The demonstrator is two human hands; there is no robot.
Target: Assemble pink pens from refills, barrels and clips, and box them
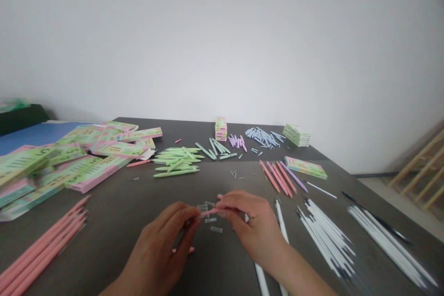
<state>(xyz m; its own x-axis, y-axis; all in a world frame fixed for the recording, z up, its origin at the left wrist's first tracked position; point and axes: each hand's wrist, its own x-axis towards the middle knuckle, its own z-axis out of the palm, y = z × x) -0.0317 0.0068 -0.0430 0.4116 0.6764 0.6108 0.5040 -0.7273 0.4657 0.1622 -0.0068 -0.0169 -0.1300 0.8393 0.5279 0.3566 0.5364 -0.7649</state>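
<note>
Above the dark tabletop, my left hand [166, 238] and my right hand [249, 222] meet with fingers pinched on a small pink pen part [210, 212]. The fingertips cover both its ends. Several clear plastic tubes [216, 229] lie beneath and between the hands. Another pink piece [190, 250] is partly hidden by my left hand. White pen refills [282, 224] pass beside and under my right wrist.
Long pink pen barrels [48, 245] lie at left, near piled cartons [100, 166]. Green pens [178, 159], purple pieces [237, 142] and blue pieces [263, 136] are farther back. Pink pens [277, 178], a carton [305, 167] and white refills [326, 236] occupy the right side.
</note>
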